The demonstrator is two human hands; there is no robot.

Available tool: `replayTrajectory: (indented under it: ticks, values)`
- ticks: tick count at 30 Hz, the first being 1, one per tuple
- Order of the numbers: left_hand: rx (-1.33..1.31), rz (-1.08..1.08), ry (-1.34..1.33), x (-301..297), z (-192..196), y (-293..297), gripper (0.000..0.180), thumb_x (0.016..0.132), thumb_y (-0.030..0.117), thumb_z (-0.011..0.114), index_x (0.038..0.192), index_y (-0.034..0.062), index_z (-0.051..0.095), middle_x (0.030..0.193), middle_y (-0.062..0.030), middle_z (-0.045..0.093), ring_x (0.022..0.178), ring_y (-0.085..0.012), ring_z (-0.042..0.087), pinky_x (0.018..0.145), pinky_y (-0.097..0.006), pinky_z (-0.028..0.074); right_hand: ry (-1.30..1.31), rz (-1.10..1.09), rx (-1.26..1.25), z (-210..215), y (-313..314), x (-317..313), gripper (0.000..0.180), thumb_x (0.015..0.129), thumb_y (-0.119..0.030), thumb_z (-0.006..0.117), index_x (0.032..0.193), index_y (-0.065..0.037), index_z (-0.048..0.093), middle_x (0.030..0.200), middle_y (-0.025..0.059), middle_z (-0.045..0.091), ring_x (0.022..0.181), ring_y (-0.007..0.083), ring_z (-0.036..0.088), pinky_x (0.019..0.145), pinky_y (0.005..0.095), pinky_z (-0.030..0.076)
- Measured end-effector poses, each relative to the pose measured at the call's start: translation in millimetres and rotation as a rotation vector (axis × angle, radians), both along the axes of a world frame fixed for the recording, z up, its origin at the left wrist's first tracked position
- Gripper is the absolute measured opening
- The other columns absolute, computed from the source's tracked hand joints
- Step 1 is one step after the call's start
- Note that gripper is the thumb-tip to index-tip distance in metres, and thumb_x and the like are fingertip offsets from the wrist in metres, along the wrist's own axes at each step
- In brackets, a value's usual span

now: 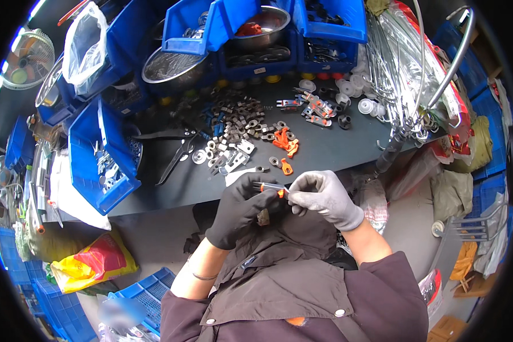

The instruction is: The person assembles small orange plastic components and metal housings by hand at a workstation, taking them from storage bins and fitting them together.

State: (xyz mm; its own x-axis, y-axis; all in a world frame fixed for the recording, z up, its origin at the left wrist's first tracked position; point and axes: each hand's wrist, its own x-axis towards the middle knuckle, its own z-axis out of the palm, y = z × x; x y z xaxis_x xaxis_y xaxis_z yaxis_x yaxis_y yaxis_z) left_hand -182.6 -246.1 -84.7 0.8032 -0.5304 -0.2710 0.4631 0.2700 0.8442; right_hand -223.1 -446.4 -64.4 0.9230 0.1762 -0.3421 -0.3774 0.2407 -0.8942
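In front of my body, just off the table's near edge, my left hand (238,210) in a black glove grips a slim metal part with an orange piece (272,187). My right hand (328,199), in a light grey glove, has its fingers pinched together at the right end of that part. Whether a smaller piece is between those fingertips is hidden. Just beyond my hands lie orange plastic pieces (286,166), bent metal brackets (233,159) and a heap of small metal nut-like pieces (248,117).
Pliers (178,161) lie beside a tilted blue bin (100,157) of metal parts at left. Stacked blue bins and a steel bowl (256,39) line the back. Assembled metal-and-orange pieces (316,108), white plastic caps (367,106) and long metal rods (394,74) are toward the right.
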Motion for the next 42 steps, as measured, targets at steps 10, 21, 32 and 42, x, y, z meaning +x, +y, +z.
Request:
replayTrajectory:
  ticks: [10,21,32,42]
  values:
    - [0.018,0.041,-0.194,0.4,-11.0,-21.1,0.045,0.084,0.009,0.069,0.124,-0.0009,0.051,0.108,-0.0087,0.062,0.090,-0.0105,0.061,0.076,-0.024,0.050,0.005,-0.295,0.049,-51.1,-26.0,6.1,0.011,0.084,-0.010,0.065,0.083,0.000,0.062,0.072,0.0072,0.065,0.054,0.0124,0.062,0.047,0.0238,0.050]
    - [1.084,0.306,-1.138,64.9,-29.8,6.8,0.022,0.077,0.003,0.061,0.099,0.0073,0.065,0.094,-0.0138,0.061,0.083,-0.0298,0.062,0.071,-0.038,0.050,-0.174,-0.731,-0.689,-70.6,-150.6,126.3,0.013,0.082,-0.015,0.067,0.078,-0.003,0.063,0.064,0.0018,0.061,0.048,0.0078,0.056,0.044,0.0221,0.043]
    - [1.402,0.204,-1.238,55.3,-49.3,27.3,0.008,0.078,0.015,0.064,0.084,0.0107,0.065,0.087,-0.0083,0.063,0.078,-0.0281,0.063,0.065,-0.039,0.051,-0.747,-0.207,-1.102,-50.4,-33.0,49.0,0.012,0.078,-0.016,0.068,0.086,-0.008,0.068,0.080,0.0123,0.062,0.074,0.0263,0.064,0.066,0.0359,0.050]
    - [1.442,0.232,-1.169,66.7,-58.3,21.4,0.015,0.076,0.010,0.057,0.091,0.0084,0.058,0.084,-0.0114,0.063,0.075,-0.0333,0.062,0.064,-0.043,0.051,-0.769,0.109,-1.370,-57.0,-10.4,51.5,0.023,0.083,-0.020,0.062,0.102,-0.009,0.065,0.091,0.0133,0.062,0.078,0.0296,0.064,0.068,0.0396,0.051]
